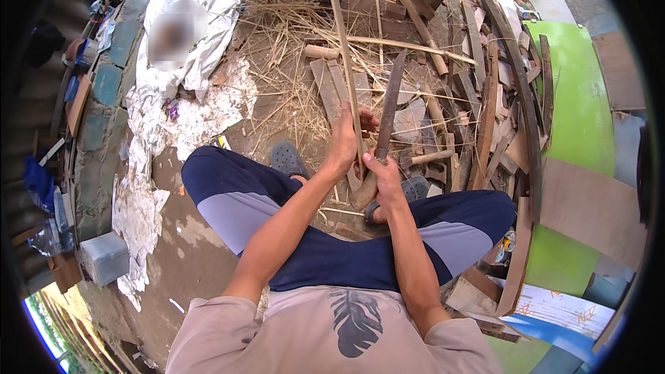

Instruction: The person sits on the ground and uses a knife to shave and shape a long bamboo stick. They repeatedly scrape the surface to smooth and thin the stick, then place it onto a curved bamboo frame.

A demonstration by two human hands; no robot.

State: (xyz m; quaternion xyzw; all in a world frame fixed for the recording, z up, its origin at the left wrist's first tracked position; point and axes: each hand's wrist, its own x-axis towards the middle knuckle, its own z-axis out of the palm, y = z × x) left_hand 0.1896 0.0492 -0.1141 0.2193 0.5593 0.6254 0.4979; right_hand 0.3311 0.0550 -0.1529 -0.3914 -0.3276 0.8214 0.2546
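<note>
A long, thin bamboo strip (pixel 339 21) runs from the top of the view down between my forearms. My left hand (pixel 341 144) is closed loosely round its lower part, with fingertips showing past its right side. Just to the right, my right hand (pixel 386 179) grips a big knife (pixel 393 107) near the base of its dark blade. The blade points away from me, and the thick wooden handle (pixel 364 195) angles down toward my lap. Blade and strip are close together, with a narrow gap between them further up.
Thin shavings (pixel 287 24) cover the ground ahead. Wood scraps and boards (pixel 485 111) are heaped at the right beside green panels (pixel 578 90). A white sack (pixel 208 0) lies at the far left; a clear plastic box (pixel 105 258) stands at the near left. My crossed legs frame the work spot.
</note>
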